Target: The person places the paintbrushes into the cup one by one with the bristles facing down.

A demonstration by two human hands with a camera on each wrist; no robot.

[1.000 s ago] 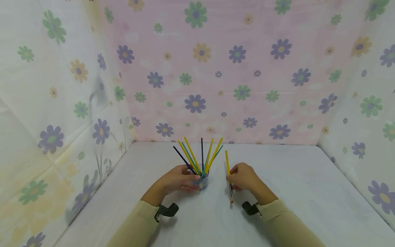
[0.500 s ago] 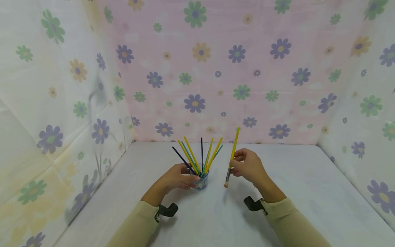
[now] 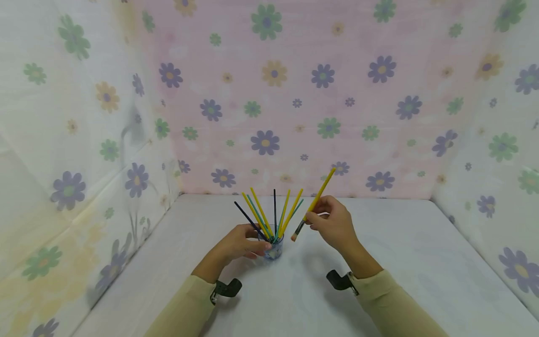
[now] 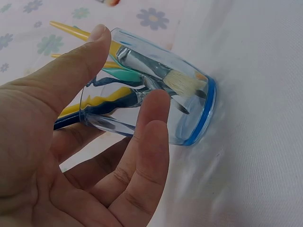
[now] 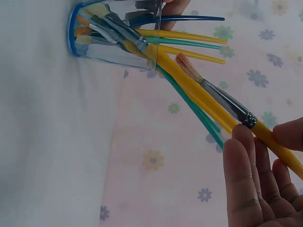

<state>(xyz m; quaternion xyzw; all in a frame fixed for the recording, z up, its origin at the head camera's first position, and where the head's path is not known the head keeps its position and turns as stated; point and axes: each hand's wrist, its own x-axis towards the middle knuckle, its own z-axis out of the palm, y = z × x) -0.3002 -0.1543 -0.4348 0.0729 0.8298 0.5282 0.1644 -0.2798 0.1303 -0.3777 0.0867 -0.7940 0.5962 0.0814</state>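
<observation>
A clear cup [image 3: 273, 252] with a blue base band stands on the table, holding several paintbrushes [image 3: 287, 213] bristles down, with yellow, green and dark blue handles. My left hand [image 3: 240, 242] holds the cup from its left side, thumb by the rim and fingers round the wall in the left wrist view. Between thumb and fingers, my right hand [image 3: 332, 222] pinches a yellow-handled paintbrush [image 3: 316, 199]. This brush is tilted, its tan bristles [image 5: 188, 68] low and pointing toward the cup. In the head view those bristles hang just right of the cup, apart from it.
A white cloth covers the table [image 3: 379, 262]. Flower-patterned fabric hangs as a back wall [image 3: 294, 93] and along both sides. Each wrist wears a black strapped camera mount, such as the right one [image 3: 338, 280].
My right hand has lifted the yellow paintbrush off the table and brought it up and left toward the cup, tilting its bristles leftward. My left hand has stayed at the cup.
</observation>
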